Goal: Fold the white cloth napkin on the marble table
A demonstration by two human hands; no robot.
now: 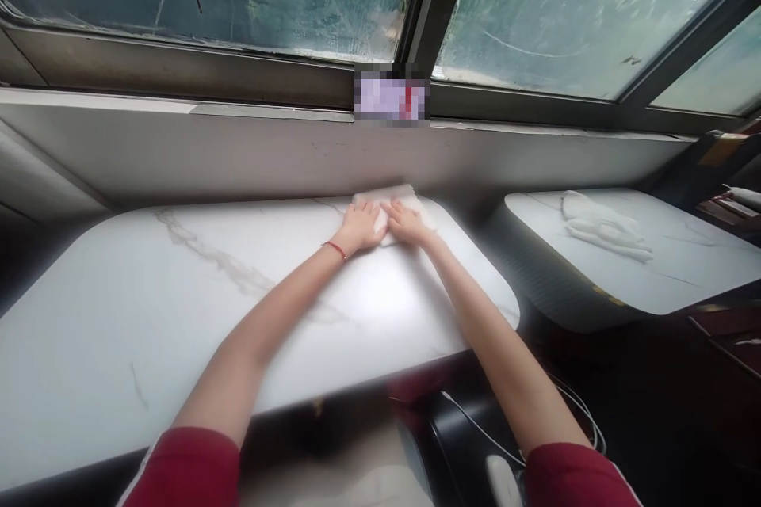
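Observation:
A white cloth (pixel 399 194) lies folded on the white marble-patterned table (pixel 238 309), near its far edge by the wall. My left hand (pixel 361 225), with a thin red band at the wrist, rests flat on the left part of the cloth, fingers stretched forward. Beside it my right hand (pixel 407 222) presses on the cloth with its fingers spread and extended. The two hands almost touch at the thumbs. Neither shows fingers wrapped around the cloth, though its part beneath the palms is hidden.
To the right, past a dark gap, stands a second marble-patterned table (pixel 671 285) with a crumpled white cloth (pixel 603 226) on it. Windows (pixel 535 16) rise above the pale wall (pixel 250 150). White cables (pixel 586 412) hang below the table at the right.

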